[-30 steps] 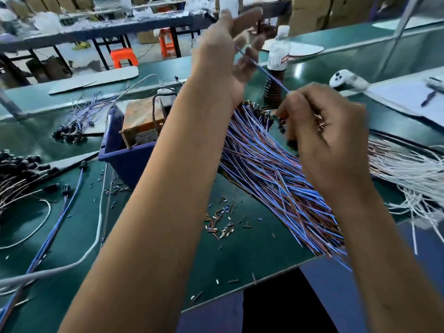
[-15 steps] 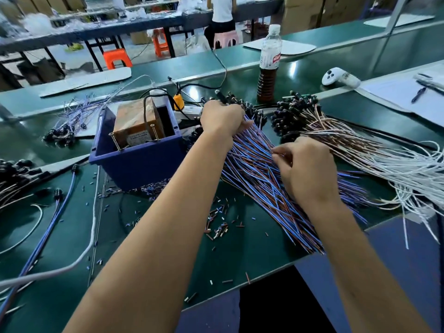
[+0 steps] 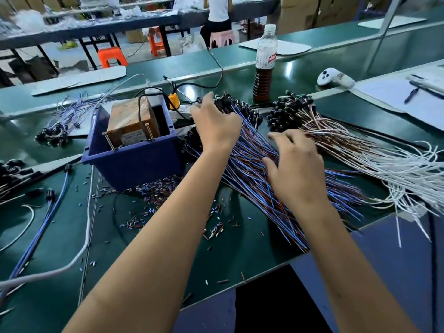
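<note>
Green assembly bench (image 3: pixel 240 255) in a workshop, littered with cut insulation scraps (image 3: pixel 216 229). A blue bin (image 3: pixel 134 164) stands left of the work and a bottle (image 3: pixel 264 66) behind it. Change noted: a second ago both hands were raised, drawing a single blue wire taut between them. That wire is no longer held, and both hands have come down onto the blue-and-brown wire bundle (image 3: pixel 247 162). The bundle lies fanned across the bench, from its black plug ends (image 3: pixel 240 104) at the far side to loose ends at the near edge. Judgement: one wire is finished with and the next is being sought. The left hand (image 3: pixel 216 126) rests on the far end of the bundle, fingers spread over the plug ends, with nothing visibly pinched. The right hand (image 3: pixel 296 174) lies on the bundle's middle, fingers (image 3: pixel 276 136) loosely spread and slightly bent (they touch the wires, but none closes round one). The bundle thus lies directly under both palms, ungripped. A white-and-brown wire bundle (image 3: pixel 360 152) lies just to the right, untouched.
</note>
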`<state>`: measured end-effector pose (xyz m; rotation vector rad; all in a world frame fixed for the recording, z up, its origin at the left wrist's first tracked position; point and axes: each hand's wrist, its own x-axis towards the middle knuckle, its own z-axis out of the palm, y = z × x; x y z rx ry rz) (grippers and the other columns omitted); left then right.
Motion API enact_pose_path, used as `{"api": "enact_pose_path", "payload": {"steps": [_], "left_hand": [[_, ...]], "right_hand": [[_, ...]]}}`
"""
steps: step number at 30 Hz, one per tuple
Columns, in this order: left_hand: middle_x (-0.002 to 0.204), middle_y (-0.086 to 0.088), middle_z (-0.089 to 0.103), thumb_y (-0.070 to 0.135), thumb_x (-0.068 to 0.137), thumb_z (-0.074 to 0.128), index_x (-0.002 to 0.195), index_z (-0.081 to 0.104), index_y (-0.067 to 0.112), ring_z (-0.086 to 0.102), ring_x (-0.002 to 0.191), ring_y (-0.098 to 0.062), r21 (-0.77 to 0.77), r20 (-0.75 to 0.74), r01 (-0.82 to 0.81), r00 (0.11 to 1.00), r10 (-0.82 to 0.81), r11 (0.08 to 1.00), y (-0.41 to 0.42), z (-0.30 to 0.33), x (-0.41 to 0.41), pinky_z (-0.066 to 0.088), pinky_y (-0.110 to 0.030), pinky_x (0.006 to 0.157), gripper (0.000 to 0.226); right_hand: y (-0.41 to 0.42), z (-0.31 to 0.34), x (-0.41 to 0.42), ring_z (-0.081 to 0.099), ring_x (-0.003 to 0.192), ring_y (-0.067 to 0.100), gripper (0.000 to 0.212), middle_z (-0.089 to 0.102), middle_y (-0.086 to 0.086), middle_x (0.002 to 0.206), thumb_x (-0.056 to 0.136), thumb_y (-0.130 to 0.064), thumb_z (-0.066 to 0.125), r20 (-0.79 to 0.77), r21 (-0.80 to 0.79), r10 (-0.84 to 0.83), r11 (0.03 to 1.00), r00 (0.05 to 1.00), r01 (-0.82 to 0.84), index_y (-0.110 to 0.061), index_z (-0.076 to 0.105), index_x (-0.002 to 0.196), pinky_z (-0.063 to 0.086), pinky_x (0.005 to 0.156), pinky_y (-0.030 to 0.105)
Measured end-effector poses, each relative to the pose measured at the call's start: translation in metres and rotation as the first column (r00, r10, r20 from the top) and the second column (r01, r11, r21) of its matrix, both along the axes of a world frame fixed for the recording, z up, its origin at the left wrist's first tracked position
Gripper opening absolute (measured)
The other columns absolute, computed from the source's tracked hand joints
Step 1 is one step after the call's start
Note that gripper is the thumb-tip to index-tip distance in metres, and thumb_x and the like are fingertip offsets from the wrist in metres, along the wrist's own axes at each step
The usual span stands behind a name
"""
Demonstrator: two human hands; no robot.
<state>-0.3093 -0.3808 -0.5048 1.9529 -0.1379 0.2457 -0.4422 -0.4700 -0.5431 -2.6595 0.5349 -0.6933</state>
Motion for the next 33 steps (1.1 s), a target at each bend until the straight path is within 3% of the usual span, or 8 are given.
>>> {"api": "enact_pose_path", "payload": {"steps": [5,8,11,14,17,21,27,33], "left_hand": [[0.119,-0.007,0.049,0.005,0.084,0.061,0.124,0.059,0.013,0.050,0.085,-0.005,0.034,0.095,0.017,0.995,-0.020,0.999,0.009,-0.006,-0.008,0.045,-0.013,0.085,0.041],[0.109,-0.005,0.062,0.010,0.085,0.065,0.110,0.066,0.014,0.063,0.094,-0.020,0.055,0.071,0.043,0.996,-0.047,0.998,0.022,-0.008,-0.013,0.055,-0.038,0.091,0.026],[0.081,-0.003,0.072,0.009,0.089,0.064,0.091,0.072,0.015,0.072,0.074,-0.021,0.024,0.033,0.134,0.990,-0.135,0.991,0.042,-0.008,-0.020,0.062,-0.041,0.071,0.010],[0.065,-0.001,0.067,0.007,0.093,0.067,0.084,0.073,0.013,0.064,0.050,-0.012,0.029,-0.005,0.269,0.963,-0.269,0.963,0.072,-0.008,-0.031,0.055,-0.027,0.051,0.012],[0.064,-0.002,0.064,0.004,0.094,0.067,0.087,0.074,0.009,0.057,0.049,-0.010,-0.018,-0.077,0.360,0.930,-0.360,0.933,0.121,-0.006,-0.041,0.049,-0.021,0.048,0.011],[0.063,-0.004,0.062,-0.005,0.093,0.060,0.090,0.069,0.004,0.052,0.047,-0.009,0.094,-0.355,0.546,0.800,-0.484,0.833,0.207,-0.003,-0.049,0.045,-0.020,0.043,0.013],[0.069,-0.007,0.074,0.011,0.090,0.060,0.078,0.072,0.014,0.065,0.047,-0.019,0.605,-0.322,0.235,0.946,-0.036,0.761,0.305,0.000,-0.036,0.055,-0.026,0.049,0.017],[0.100,-0.018,0.072,0.010,0.081,0.062,0.100,0.075,0.011,0.067,0.099,-0.040,0.779,-0.040,-0.164,0.950,0.309,0.605,0.342,-0.017,-0.021,0.052,-0.037,0.081,0.023]], "right_hand": [[0.013,-0.008,0.006,0.027,0.155,0.027,0.078,0.024,0.006,0.170,0.105,-0.057,0.042,-0.428,-0.104,0.055,0.988,0.902,-0.110,-0.012,0.014,0.163,0.015,0.124,0.066],[0.017,-0.005,0.008,0.018,0.158,0.028,0.090,0.013,0.008,0.173,0.103,-0.060,0.046,-0.486,-0.111,0.040,0.988,0.873,-0.107,-0.009,0.004,0.165,0.010,0.124,0.068],[0.023,0.000,0.010,0.008,0.161,0.027,0.096,0.006,0.009,0.175,0.101,-0.057,0.054,-0.456,-0.024,0.034,0.998,0.889,-0.051,-0.008,0.002,0.165,0.001,0.123,0.068],[0.048,0.002,0.009,0.019,0.159,0.027,0.083,0.023,0.012,0.170,0.101,-0.043,0.062,-0.218,-0.014,0.071,0.997,0.973,-0.075,-0.005,0.020,0.162,0.008,0.126,0.061],[0.092,0.005,0.005,0.052,0.135,0.030,0.053,0.057,0.012,0.146,0.097,-0.021,0.069,0.136,0.089,0.256,0.959,0.957,-0.269,-0.006,0.053,0.144,0.039,0.115,0.042],[0.147,0.001,0.012,0.068,0.091,0.030,0.013,0.073,0.005,0.097,0.093,-0.026,0.069,0.078,0.094,0.420,0.900,0.904,-0.426,-0.019,0.070,0.103,0.055,0.077,0.042],[0.234,-0.006,0.037,0.067,0.085,0.037,0.016,0.072,0.010,0.090,0.094,-0.030,0.062,-0.186,0.116,0.669,0.743,0.720,-0.660,-0.016,0.070,0.092,0.057,0.072,0.042],[0.304,-0.004,0.076,0.069,0.092,0.041,0.016,0.071,0.017,0.097,0.094,-0.023,0.060,-0.253,0.155,0.744,0.662,0.619,-0.733,-0.011,0.068,0.098,0.058,0.078,0.044]]}}
